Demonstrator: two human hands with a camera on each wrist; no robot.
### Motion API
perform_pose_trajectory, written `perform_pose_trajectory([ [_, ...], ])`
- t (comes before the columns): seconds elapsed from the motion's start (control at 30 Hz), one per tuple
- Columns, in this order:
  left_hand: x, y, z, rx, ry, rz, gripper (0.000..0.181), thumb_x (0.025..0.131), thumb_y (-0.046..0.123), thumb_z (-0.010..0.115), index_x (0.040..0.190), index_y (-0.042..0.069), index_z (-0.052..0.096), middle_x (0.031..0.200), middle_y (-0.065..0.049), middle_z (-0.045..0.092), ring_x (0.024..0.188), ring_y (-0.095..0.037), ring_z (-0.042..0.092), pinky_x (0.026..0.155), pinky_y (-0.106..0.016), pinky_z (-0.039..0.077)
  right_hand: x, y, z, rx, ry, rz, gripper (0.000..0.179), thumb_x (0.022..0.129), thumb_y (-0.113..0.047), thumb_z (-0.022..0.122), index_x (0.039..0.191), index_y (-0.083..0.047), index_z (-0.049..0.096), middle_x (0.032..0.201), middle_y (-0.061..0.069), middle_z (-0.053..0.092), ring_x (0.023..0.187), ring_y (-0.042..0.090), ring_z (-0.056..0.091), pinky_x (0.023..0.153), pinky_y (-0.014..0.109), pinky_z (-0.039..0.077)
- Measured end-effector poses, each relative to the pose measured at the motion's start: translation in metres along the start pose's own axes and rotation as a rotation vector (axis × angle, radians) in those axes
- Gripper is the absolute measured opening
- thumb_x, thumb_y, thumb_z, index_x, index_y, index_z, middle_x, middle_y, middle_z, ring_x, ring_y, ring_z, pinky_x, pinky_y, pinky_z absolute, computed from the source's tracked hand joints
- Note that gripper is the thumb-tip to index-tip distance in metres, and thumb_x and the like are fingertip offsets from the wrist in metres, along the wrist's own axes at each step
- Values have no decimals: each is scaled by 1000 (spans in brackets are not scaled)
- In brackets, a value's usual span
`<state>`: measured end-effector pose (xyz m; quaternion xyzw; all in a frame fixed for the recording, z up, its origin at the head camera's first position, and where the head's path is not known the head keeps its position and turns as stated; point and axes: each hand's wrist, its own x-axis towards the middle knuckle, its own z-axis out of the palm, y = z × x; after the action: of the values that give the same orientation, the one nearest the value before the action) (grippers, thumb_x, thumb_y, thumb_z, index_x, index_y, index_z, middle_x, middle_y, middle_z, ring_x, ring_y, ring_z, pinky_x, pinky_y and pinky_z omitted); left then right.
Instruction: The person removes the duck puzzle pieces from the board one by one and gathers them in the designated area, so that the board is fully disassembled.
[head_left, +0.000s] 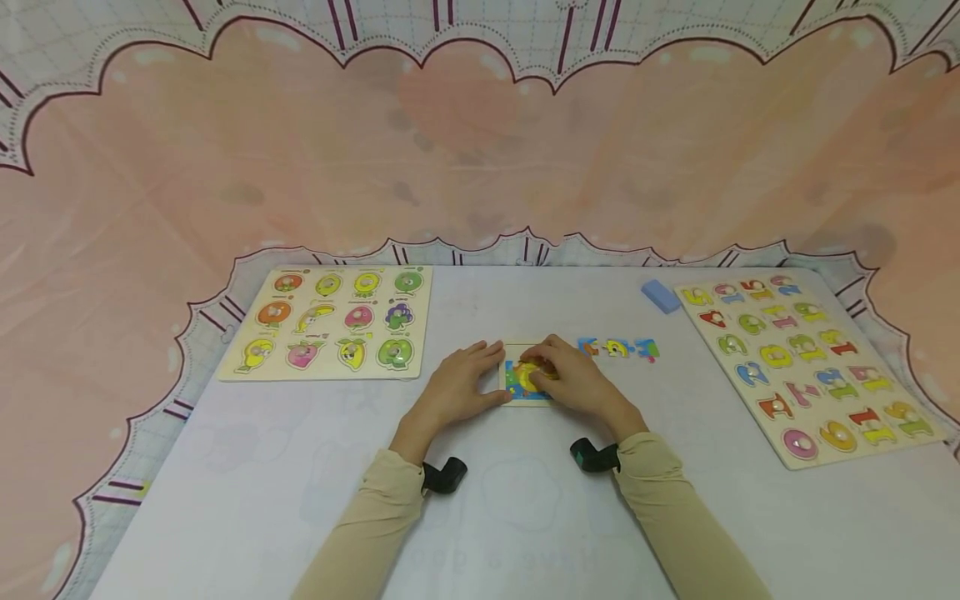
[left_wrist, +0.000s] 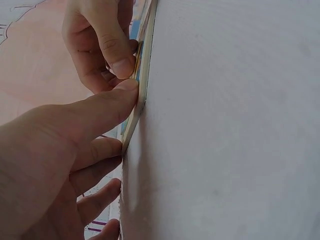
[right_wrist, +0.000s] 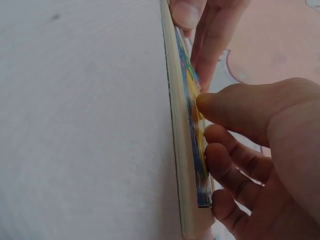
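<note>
A small wooden jigsaw puzzle board [head_left: 531, 403] lies on the white table, its picture blue with a yellow figure. My left hand [head_left: 461, 385] rests at the board's left side. Its thumb [left_wrist: 120, 95] lies on the front edge, and the other fingers spread out fairly straight by the corner. My right hand [head_left: 581, 383] is over the picture, thumb and bent fingers holding a yellow puzzle piece [head_left: 528, 377] against the board. In the right wrist view its thumb [right_wrist: 212, 106] and fingertips touch the picture face [right_wrist: 191, 97]. The fingers hide part of the picture.
Several loose puzzle pieces [head_left: 617, 348] lie in a row just right of the board. A fruit peg board [head_left: 341, 292] stands at the left, a number peg board [head_left: 817, 400] at the right. A blue block [head_left: 660, 296] sits near the back edge.
</note>
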<state>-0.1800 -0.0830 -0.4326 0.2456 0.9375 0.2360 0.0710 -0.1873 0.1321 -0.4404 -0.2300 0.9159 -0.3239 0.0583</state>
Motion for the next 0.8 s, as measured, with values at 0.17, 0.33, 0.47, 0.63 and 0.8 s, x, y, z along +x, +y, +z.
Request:
perform_pose_trajectory([
  [0.17, -1, -1, 1, 3, 4, -7, 68, 82, 42, 70, 139, 12, 47, 148, 1, 42, 142, -23, 32, 115, -49, 26, 0, 0, 0, 40, 6, 6, 25, 91, -14, 60, 116, -12, 61, 103, 3, 57, 89, 16, 53, 78, 30, 44],
  [0.33, 0, -2, 1, 2, 3, -10, 69, 82, 43, 70, 139, 12, 47, 148, 1, 41, 142, -23, 32, 114, -50, 26, 1, 0, 1, 117, 15, -4, 23, 91, -12, 60, 114, -12, 58, 103, 2, 58, 88, 14, 54, 78, 29, 46],
  [0.47, 1, -3, 2, 10, 3, -7, 69, 82, 43, 70, 139, 12, 47, 148, 1, 41, 142, -23, 32, 114, -50, 27, 3, 0, 2, 163, 39, -26, 17, 91, -11, 59, 108, -12, 58, 97, 1, 61, 85, 14, 55, 76, 27, 47],
  [0.63, 2, -4, 2, 7, 11, 2, 69, 82, 42, 71, 138, 11, 48, 148, 1, 42, 141, -23, 33, 114, -50, 27, 4, -1, 3, 190, 55, -49, 11, 92, -9, 57, 102, -13, 58, 95, 0, 65, 85, 13, 57, 77, 28, 49],
  [0.8, 1, -4, 2, -2, 12, 1, 69, 81, 42, 71, 139, 11, 48, 148, 1, 42, 142, -23, 32, 114, -50, 26, 5, 0, 4, 215, 63, -43, 9, 92, -9, 56, 101, -13, 58, 95, 0, 66, 84, 14, 58, 78, 30, 49],
])
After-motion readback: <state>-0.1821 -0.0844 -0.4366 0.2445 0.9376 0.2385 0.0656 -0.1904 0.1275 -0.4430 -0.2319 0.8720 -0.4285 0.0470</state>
